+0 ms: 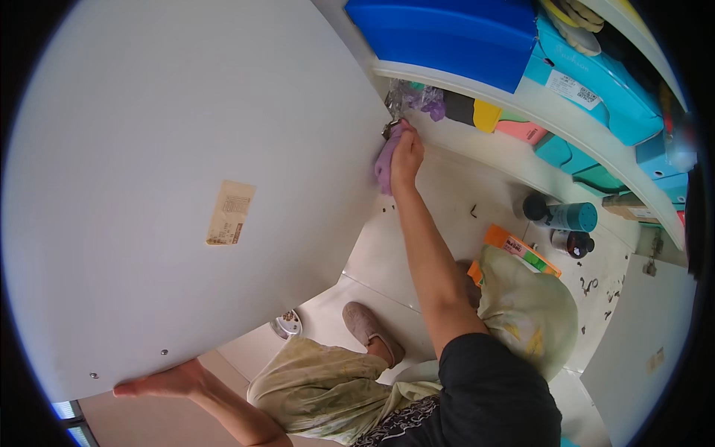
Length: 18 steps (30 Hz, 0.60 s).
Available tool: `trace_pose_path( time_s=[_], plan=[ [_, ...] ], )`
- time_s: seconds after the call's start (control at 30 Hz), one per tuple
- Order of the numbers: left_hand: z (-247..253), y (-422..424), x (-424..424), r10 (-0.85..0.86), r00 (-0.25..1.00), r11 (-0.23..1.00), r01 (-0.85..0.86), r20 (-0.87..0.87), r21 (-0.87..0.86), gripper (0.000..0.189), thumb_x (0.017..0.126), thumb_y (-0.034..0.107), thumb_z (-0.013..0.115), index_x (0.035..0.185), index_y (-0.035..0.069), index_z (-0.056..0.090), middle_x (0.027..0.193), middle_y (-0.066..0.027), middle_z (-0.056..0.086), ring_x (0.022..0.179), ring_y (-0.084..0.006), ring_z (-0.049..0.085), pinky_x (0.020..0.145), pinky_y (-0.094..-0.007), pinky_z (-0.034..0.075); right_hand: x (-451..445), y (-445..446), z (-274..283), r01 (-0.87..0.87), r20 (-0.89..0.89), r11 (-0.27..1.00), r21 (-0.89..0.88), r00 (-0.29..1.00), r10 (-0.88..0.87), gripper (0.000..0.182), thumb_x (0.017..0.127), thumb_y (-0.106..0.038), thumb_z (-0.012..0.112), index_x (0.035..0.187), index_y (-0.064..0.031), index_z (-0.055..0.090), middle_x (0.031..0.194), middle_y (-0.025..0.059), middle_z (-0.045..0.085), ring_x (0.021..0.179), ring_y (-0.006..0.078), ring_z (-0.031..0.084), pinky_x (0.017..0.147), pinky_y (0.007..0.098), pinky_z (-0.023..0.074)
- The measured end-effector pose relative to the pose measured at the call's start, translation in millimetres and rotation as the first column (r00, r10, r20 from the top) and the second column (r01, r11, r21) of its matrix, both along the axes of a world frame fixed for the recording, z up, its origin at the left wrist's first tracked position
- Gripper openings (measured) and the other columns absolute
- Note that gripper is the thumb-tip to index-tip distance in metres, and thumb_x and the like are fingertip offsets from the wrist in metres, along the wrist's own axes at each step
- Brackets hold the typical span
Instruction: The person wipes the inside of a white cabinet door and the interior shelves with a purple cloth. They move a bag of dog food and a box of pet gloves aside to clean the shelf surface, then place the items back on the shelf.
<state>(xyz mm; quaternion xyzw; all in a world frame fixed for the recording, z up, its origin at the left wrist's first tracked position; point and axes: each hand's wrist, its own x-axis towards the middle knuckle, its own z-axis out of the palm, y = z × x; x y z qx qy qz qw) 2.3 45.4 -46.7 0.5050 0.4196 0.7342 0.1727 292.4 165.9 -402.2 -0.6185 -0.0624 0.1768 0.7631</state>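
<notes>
A large white cabinet door fills the left side and bears a tan label with writing. My left hand holds its near edge, close to two metal screw heads; some fingers are hidden behind the panel. In my right hand is a bunched purple cloth, pressed at the door's far edge. Just beyond the cloth sits a metal hinge, partly covered by my fingers.
A white shelf at upper right carries a blue box and turquoise boxes, with coloured folders beneath. Two bottles, an orange packet and dark debris lie on the floor. A bowl stands by my slippered foot. Another white door hangs at right.
</notes>
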Motion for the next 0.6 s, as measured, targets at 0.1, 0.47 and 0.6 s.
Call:
trace_pose_path(
  time_s=[0.1, 0.47, 0.6],
  plan=[
    [0.5, -1.2, 0.6, -0.015, 1.0, 1.0, 0.015, 0.01, 0.001, 0.089, 0.078, 0.075, 0.045, 0.142, 0.014, 0.03, 0.143, -0.0082, 0.032, 0.13, -0.0307, 0.034, 0.102, -0.0529, 0.038, 15.8, -5.3, -2.2, -0.088, 0.165, 0.99, -0.114, 0.98, 0.107, 0.034, 0.089, -0.027, 0.043, 0.104, -0.0066, 0.066, 0.104, 0.0162, 0.064, 0.098, 0.0346, 0.06, 0.087, 0.038, 0.0456],
    [-1.6, 4.1, 2.5, 0.065, 0.998, 0.998, -0.065, -0.025, 0.026, 0.09, 0.078, 0.076, 0.044, 0.141, 0.014, 0.03, 0.142, -0.0081, 0.033, 0.129, -0.0316, 0.034, 0.102, -0.0533, 0.038, 52.1, -22.9, -0.2, -0.052, 0.517, 0.885, -0.463, 0.795, 0.317, 0.027, 0.085, -0.025, 0.055, 0.099, -0.0043, 0.066, 0.098, 0.0151, 0.067, 0.089, 0.034, 0.063, 0.078, 0.0411, 0.0505],
    [0.3, 2.4, 1.5, 0.044, 0.999, 0.999, -0.045, 0.004, 0.019, 0.089, 0.078, 0.075, 0.045, 0.142, 0.014, 0.03, 0.143, -0.008, 0.031, 0.129, -0.0318, 0.034, 0.102, -0.0537, 0.038, 68.6, -9.8, 11.2, -0.09, 0.504, 0.644, -0.76, 0.544, 0.671, 0.027, 0.081, -0.019, 0.06, 0.103, -0.0059, 0.067, 0.097, 0.0131, 0.068, 0.089, 0.0324, 0.064, 0.079, 0.0402, 0.0505]
  ],
)
